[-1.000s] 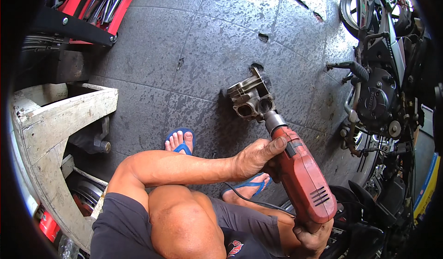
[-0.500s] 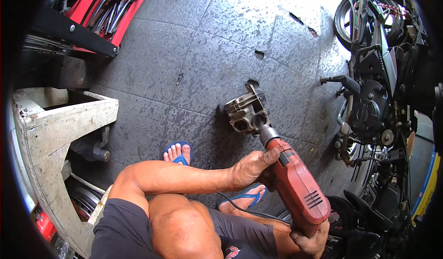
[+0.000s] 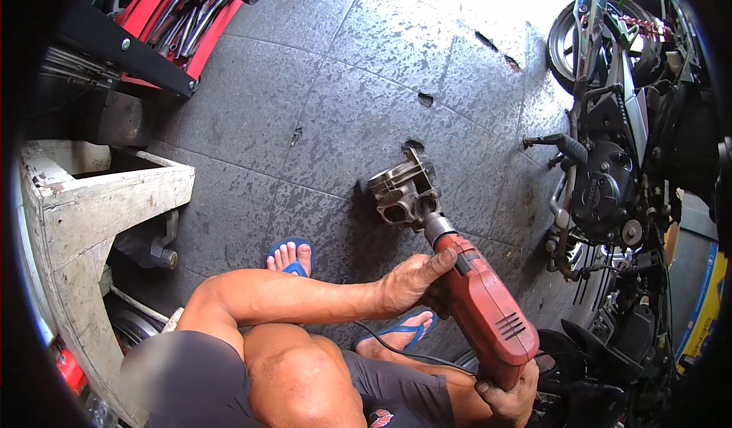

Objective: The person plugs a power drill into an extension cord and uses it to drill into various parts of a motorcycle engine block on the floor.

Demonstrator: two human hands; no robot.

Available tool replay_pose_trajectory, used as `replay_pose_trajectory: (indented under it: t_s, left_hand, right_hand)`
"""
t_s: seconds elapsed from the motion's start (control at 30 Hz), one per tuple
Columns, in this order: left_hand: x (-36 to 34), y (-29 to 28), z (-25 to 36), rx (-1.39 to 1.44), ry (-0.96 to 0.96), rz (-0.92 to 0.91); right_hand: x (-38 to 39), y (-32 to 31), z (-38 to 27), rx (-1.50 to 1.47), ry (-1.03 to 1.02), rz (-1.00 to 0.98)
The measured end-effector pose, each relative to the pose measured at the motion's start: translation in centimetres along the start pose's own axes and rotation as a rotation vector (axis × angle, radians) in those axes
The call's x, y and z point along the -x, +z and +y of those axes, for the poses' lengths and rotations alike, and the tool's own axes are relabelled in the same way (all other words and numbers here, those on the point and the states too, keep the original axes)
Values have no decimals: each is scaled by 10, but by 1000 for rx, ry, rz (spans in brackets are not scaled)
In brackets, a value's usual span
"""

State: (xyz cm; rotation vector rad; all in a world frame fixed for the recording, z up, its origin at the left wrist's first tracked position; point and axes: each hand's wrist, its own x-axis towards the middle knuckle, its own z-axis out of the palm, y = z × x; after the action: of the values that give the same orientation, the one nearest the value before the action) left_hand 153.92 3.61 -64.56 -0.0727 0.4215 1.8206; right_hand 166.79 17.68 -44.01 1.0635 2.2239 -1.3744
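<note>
A red power drill (image 3: 488,298) slants across the middle right, its chuck pointing away from me. My left hand (image 3: 415,281) is closed round the front of its body, thumb on top. At the rear, my right hand (image 3: 509,397) wraps the handle. The drill's front end meets a grey metal casting (image 3: 398,191) with round bores, on the dark floor; the tip is hidden at one bore. A black cord (image 3: 396,349) runs behind my legs.
Right of me stands a partly stripped motorcycle (image 3: 602,176). On the left are a worn white wooden stand (image 3: 114,199) and a red tray (image 3: 210,39) of wrenches. My feet in blue flip-flops (image 3: 293,249) are close to the casting on the tiled floor (image 3: 252,107).
The drill and casting appear slightly farther left, along with the whole scene. Both hands keep the same hold on the drill.
</note>
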Motion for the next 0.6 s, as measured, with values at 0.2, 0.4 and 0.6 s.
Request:
replay_pose_trajectory:
  t_s: [0.2,0.4,0.6]
  left_hand:
    - [-4,4,3,-28,-2,-10]
    - [-2,-1,-1,-18,9,-2]
    - [0,2,1,-25,21,12]
  right_hand:
    - [1,-2,-14,48,-12,-138]
    - [-3,-6,18,53,-66,-116]
    - [1,-3,16,-53,-17,8]
